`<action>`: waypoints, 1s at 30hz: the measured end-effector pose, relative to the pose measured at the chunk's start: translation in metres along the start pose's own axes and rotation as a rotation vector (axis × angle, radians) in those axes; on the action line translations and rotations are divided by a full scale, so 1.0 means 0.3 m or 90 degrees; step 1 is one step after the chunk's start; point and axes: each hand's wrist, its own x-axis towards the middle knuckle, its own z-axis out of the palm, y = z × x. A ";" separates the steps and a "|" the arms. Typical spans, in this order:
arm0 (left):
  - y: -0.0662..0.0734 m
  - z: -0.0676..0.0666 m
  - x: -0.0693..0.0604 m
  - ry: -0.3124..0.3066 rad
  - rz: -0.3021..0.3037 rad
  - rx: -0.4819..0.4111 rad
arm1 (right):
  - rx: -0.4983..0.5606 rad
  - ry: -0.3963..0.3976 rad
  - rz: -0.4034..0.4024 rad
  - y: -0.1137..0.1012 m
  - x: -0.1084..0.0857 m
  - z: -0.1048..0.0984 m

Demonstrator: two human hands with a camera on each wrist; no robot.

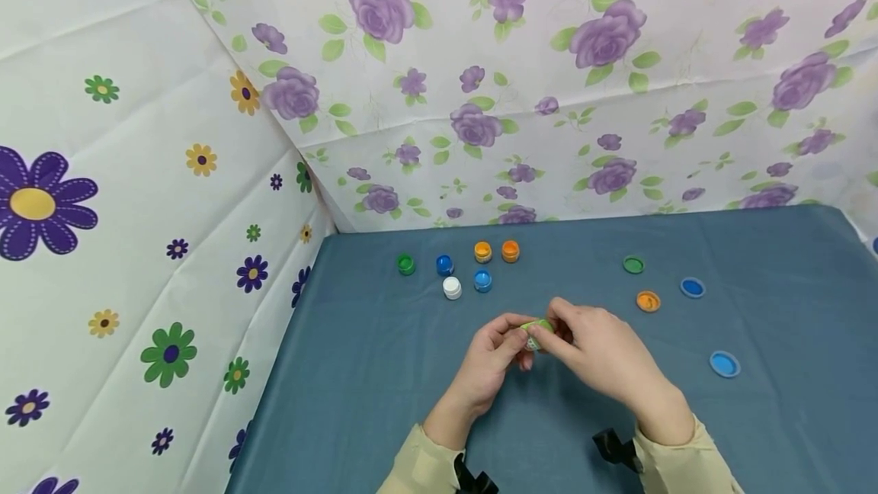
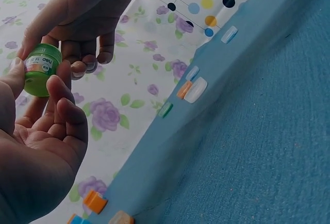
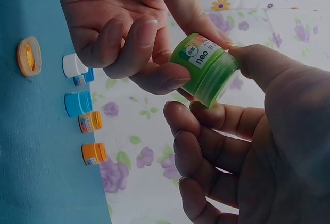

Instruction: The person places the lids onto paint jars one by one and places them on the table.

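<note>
Both hands meet over the front of the table around a small light green paint jar (image 1: 537, 326) with a printed label and a ribbed, see-through lid. My left hand (image 1: 484, 364) grips the jar's labelled body between thumb and fingers. The right hand (image 1: 604, 349) pinches the lid between thumb and forefinger. The right wrist view shows the lid still on the jar (image 3: 198, 62), which is tilted. In the left wrist view the jar (image 2: 41, 72) is held up off the table, partly covered by fingertips.
Small paint jars in dark green (image 1: 406, 264), blue (image 1: 444, 265), white (image 1: 452, 288), light blue (image 1: 483, 280), yellow (image 1: 483, 252) and orange (image 1: 511, 251) stand further back. Loose lids, green (image 1: 633, 264), dark blue (image 1: 693, 287), orange (image 1: 648, 301) and light blue (image 1: 724, 364), lie at the right.
</note>
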 end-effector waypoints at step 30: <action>-0.010 0.003 0.006 0.011 0.035 0.002 | 0.036 -0.016 0.051 -0.001 0.007 0.014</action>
